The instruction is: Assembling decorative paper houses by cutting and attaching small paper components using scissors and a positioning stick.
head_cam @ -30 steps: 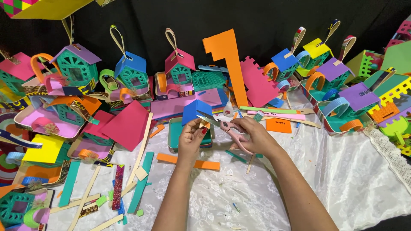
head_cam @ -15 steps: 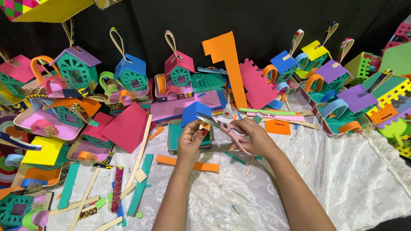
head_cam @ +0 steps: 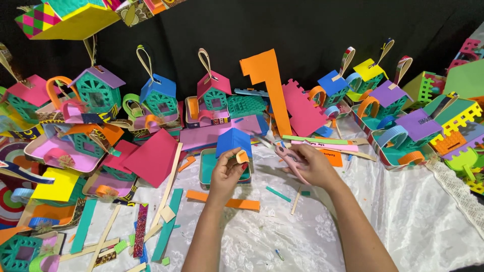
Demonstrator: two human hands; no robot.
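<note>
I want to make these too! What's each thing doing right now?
Left hand: pinching a small orange piece.
Right hand: holding pink scissors; open or shut unclear.
Blue-roofed house: standing in a teal tray.
Orange strip: flat on the cloth.

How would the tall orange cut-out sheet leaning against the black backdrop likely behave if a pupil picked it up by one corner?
The orange sheet looks thin and flat, so it is probably light and would likely bend or flop. It stands only by leaning on the black backdrop, so a nudge might tip it onto the pink sheet beside it. Its matte surface seems unlikely to slip.
</note>
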